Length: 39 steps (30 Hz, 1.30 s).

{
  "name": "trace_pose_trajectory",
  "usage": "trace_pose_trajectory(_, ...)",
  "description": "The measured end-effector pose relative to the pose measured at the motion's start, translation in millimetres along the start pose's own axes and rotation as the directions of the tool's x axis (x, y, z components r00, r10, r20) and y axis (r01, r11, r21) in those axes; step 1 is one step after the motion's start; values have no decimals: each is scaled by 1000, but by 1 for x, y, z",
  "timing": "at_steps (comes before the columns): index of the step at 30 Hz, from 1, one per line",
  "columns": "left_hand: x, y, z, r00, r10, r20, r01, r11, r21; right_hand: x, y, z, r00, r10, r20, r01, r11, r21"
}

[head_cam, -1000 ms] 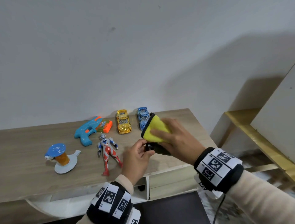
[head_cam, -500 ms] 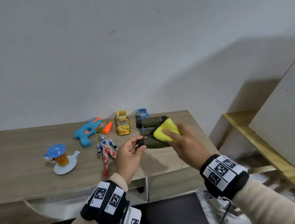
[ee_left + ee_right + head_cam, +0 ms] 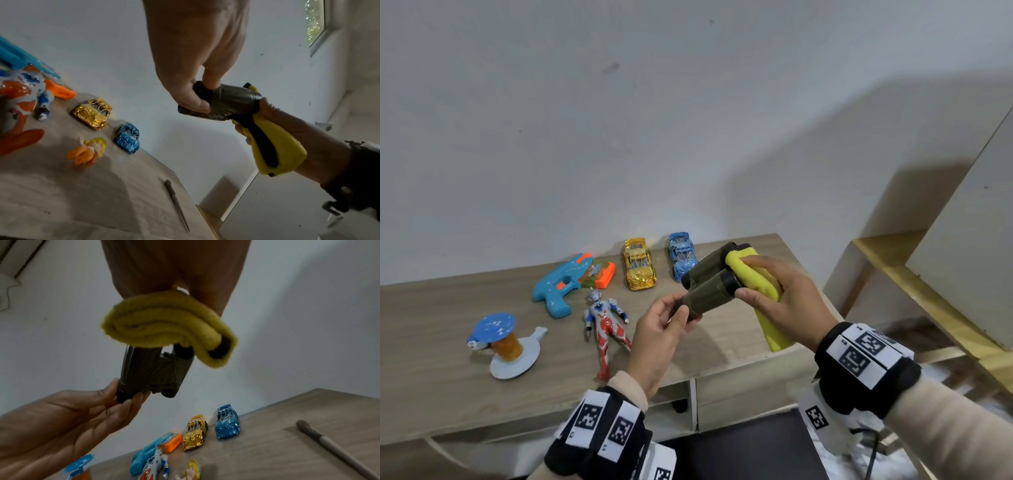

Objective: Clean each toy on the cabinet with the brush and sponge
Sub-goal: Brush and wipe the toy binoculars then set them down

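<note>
Dark olive toy binoculars are held up above the wooden cabinet. My left hand pinches their eyepiece end. My right hand grips a folded yellow sponge and presses it against the wide lens end. The brush lies on the cabinet's right part, hidden in the head view behind my right hand.
On the cabinet lie a blue water gun, a gold car, a blue car, a hero figure, a blue-topped orange toy and a small blond doll. A wooden shelf stands at the right.
The binoculars have turned in my left hand so their barrels point up and right. The sponge has slid from the body to the wide lens end.
</note>
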<state>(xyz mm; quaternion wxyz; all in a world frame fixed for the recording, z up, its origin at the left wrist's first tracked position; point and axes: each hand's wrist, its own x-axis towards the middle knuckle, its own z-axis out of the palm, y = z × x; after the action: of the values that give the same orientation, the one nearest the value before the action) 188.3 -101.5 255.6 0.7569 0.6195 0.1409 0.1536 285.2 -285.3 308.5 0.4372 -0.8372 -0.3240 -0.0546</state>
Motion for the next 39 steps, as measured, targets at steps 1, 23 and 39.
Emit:
trace_pose_trajectory(1,0,0,0,1000,25,-1,-25,999,42,0,-2,0,1000,3,-7,-3,1000,6)
trace_pose_trajectory(23,-2,6,3,984,158,-84,-145,978,149,4,-11,-7,967,-254,17,253,951,-177)
trace_pose_trajectory(39,19,3,16,971,-169,-169,89,912,-400,13,22,-30,962,146,230,-111,981,-159)
